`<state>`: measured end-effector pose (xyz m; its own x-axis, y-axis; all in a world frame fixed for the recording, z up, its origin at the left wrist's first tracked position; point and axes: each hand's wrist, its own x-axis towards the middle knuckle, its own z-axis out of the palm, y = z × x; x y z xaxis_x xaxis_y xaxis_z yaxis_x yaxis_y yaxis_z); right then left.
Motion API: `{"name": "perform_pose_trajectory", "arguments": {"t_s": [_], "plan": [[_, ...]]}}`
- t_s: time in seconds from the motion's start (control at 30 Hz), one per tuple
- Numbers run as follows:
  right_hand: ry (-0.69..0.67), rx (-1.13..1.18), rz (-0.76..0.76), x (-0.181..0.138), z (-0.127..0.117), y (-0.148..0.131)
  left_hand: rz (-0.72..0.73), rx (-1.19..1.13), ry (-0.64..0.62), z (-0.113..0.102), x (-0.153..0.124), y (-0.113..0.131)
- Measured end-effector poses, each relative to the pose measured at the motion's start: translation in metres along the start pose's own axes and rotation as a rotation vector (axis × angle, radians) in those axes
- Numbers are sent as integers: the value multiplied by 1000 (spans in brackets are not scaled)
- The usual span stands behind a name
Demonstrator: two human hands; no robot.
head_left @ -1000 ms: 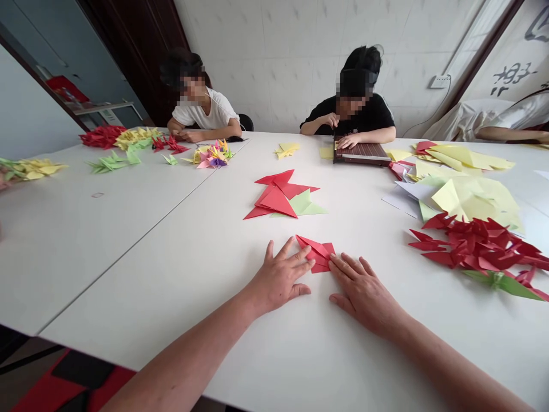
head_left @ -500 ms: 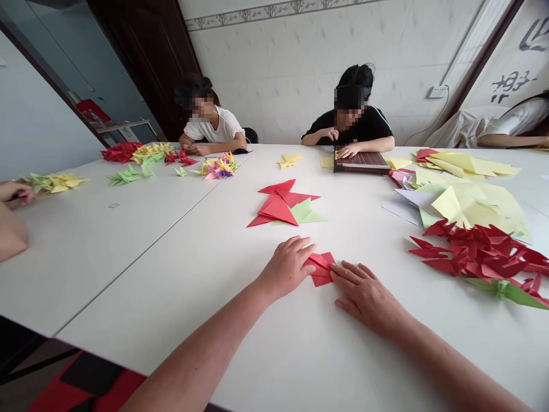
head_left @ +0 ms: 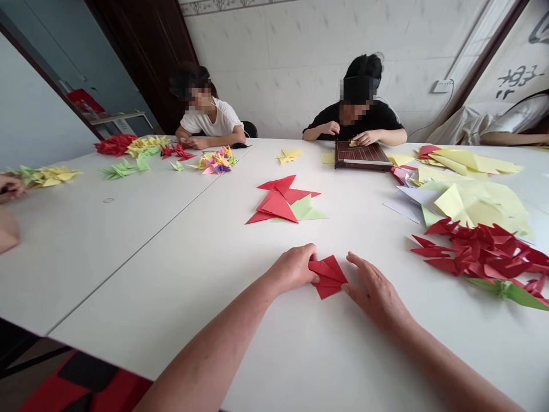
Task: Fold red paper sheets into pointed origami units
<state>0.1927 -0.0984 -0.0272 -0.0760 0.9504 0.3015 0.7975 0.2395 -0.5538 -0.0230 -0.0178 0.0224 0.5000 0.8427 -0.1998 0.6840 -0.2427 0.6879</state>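
A small piece of creased red folding paper (head_left: 331, 277) is between my hands, its right corner pointing toward my right hand. My left hand (head_left: 298, 266) pinches its left edge, thumb in front and fingers behind. Beside the paper's right corner, my right hand (head_left: 374, 292) is open, thumb apart from the fingers and its tip close to the corner; I cannot tell whether it touches. Farther up the table lie several folded red pieces (head_left: 278, 200) overlapping a light green folded piece (head_left: 307, 208).
Red folded paper pieces (head_left: 476, 252) heap at the right, with a green one (head_left: 501, 288) in front. Yellow sheets (head_left: 484, 203) lie behind them. Across the white table (head_left: 180, 274), a person in black works at a brown paper cutter (head_left: 364, 155); another person in white sits left.
My left hand has gone from lying over the red paper to pinching its left side. My right hand has come off its surface and opened. The paper is turned and looks slightly raised.
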Motion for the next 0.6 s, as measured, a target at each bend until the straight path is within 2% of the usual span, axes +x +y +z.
{"name": "perform_pose_trajectory", "arguments": {"t_s": [0.07, 0.17, 0.23, 0.3, 0.47, 0.6], "plan": [[-9, 134, 168, 0, -2, -6, -10, -111, -4, 1, 0, 0], [15, 479, 360, 1, -7, -18, 29, -335, -3, 3, 0, 4], [17, 708, 422, 3, -11, -25, 68, -455, -12, 5, 1, 8], [-9, 832, 432, 5, -15, -30, 98, -504, -11, 6, 1, 12], [-26, 839, 434, 6, -19, -35, 205, -456, 47, 14, 1, 17], [58, 766, 467, 5, -17, -37, 301, -364, 114, 16, -1, 20]]}}
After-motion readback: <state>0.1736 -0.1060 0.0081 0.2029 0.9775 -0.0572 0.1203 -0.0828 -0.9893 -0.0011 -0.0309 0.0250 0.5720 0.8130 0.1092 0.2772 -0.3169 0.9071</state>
